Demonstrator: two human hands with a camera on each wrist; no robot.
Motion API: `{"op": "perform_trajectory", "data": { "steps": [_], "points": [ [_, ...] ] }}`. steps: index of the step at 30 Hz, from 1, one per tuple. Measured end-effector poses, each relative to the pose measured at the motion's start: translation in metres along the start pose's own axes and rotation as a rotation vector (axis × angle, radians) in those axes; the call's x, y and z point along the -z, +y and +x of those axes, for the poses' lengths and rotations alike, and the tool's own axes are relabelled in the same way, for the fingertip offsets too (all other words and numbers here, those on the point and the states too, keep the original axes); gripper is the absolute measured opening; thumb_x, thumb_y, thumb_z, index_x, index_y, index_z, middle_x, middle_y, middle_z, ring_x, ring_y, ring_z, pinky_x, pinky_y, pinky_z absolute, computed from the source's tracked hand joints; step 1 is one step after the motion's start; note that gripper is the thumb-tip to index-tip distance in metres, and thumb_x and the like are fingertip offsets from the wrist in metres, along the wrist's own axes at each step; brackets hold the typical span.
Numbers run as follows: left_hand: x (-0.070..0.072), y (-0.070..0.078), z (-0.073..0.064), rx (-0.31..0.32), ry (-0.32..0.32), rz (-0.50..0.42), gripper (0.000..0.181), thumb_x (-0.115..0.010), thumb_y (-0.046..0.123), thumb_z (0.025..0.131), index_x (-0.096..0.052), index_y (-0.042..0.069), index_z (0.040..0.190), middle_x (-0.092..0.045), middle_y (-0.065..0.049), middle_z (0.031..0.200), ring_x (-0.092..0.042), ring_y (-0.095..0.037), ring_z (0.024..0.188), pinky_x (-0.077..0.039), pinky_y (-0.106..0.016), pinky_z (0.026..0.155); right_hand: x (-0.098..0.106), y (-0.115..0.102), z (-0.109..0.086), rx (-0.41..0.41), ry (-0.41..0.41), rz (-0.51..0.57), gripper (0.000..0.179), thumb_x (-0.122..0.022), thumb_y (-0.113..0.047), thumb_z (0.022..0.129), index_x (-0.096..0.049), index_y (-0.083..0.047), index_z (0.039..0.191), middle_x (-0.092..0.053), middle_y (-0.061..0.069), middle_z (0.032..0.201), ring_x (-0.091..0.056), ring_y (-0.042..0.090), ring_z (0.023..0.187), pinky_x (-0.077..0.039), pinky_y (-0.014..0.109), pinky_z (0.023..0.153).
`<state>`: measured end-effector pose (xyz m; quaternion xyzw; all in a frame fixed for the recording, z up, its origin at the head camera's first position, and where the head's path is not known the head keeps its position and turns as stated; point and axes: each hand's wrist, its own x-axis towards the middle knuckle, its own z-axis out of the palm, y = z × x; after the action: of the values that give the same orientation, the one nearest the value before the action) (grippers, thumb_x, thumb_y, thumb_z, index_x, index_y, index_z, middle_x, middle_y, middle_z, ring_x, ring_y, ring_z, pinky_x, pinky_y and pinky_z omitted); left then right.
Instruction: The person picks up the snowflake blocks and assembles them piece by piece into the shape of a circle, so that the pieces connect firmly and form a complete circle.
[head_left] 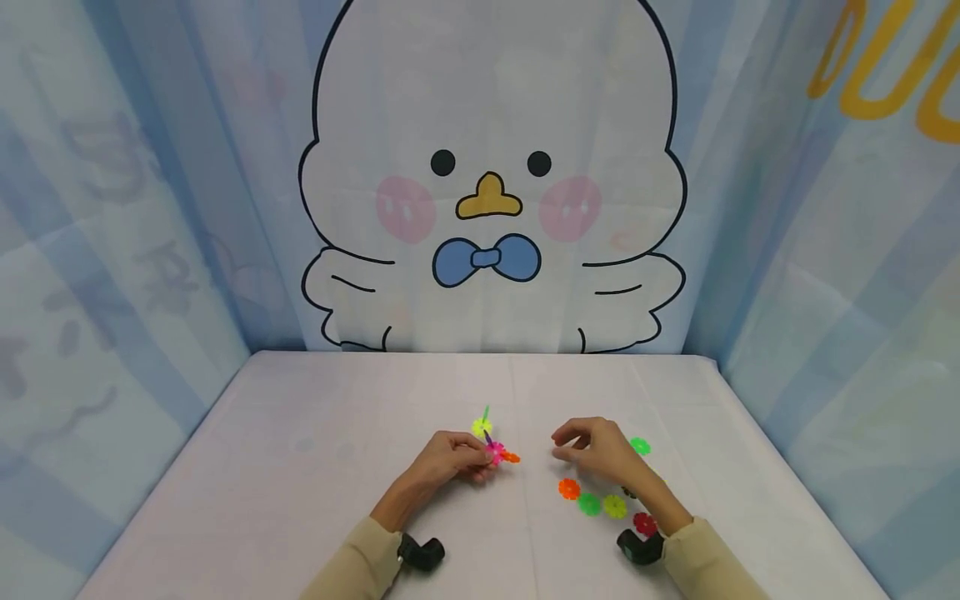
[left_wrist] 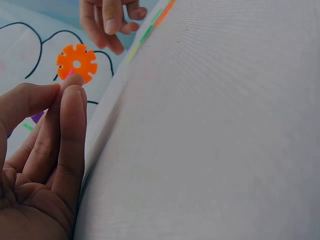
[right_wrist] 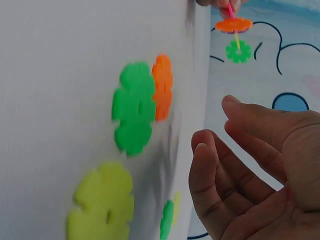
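Observation:
My left hand [head_left: 450, 458] pinches a pink notched snowflake disc [head_left: 496, 452] between thumb and fingertips. Joined to this disc are an orange disc [left_wrist: 77, 63], a purple disc [head_left: 488, 437], a yellow disc [head_left: 482, 427] and a green disc [head_left: 486, 412], standing at differing angles. My right hand [head_left: 600, 450] hovers over the table to the right, its fingers loosely bent and a gap between thumb and fingertips. Nothing lies in that gap in the right wrist view. Closest below it are a loose orange disc [head_left: 569, 489] and a loose green disc [right_wrist: 135, 109].
Further loose discs lie on the white table [head_left: 300, 500]: a yellow one [head_left: 615, 507], a red one [head_left: 645, 523] by the right wrist, and another green one [head_left: 640, 446] beyond the right forearm. A printed curtain [head_left: 487, 100] hangs behind the table and along both sides.

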<state>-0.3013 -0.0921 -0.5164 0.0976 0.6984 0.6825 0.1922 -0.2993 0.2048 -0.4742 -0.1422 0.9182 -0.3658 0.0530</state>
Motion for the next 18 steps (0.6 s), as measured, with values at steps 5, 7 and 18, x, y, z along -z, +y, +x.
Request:
{"op": "perform_trajectory", "data": {
  "steps": [5, 7, 18],
  "points": [
    [0.000, 0.002, -0.002, 0.013, -0.004, 0.017, 0.020, -0.077, 0.012, 0.095, -0.075, -0.005, 0.105, -0.081, -0.008, 0.088, -0.070, -0.009, 0.068, -0.063, -0.024, 0.070, 0.019, 0.017, -0.002, -0.056, 0.016, -0.086, 0.018, -0.083, -0.020, 0.092, -0.079, -0.010, 0.106, -0.078, 0.005, 0.103, -0.064, 0.014, 0.083, -0.056, 0.022, 0.067],
    [0.000, 0.002, -0.002, 0.020, -0.008, 0.017, 0.020, -0.077, 0.013, 0.095, -0.075, -0.004, 0.105, -0.081, -0.008, 0.088, -0.070, -0.009, 0.068, -0.063, -0.025, 0.070, 0.026, 0.023, -0.003, -0.075, 0.025, -0.124, 0.018, -0.084, -0.020, 0.091, -0.079, -0.011, 0.106, -0.078, 0.004, 0.101, -0.063, 0.014, 0.084, -0.056, 0.023, 0.069],
    [0.001, 0.001, -0.001, 0.018, -0.008, 0.001, 0.019, -0.078, 0.010, 0.094, -0.074, -0.006, 0.105, -0.081, -0.008, 0.088, -0.072, -0.010, 0.070, -0.064, -0.025, 0.070, 0.039, 0.038, -0.003, -0.104, 0.006, -0.235, 0.024, -0.086, -0.019, 0.089, -0.077, -0.006, 0.108, -0.073, 0.006, 0.097, -0.061, 0.017, 0.084, -0.056, 0.031, 0.074]
  ]
}}
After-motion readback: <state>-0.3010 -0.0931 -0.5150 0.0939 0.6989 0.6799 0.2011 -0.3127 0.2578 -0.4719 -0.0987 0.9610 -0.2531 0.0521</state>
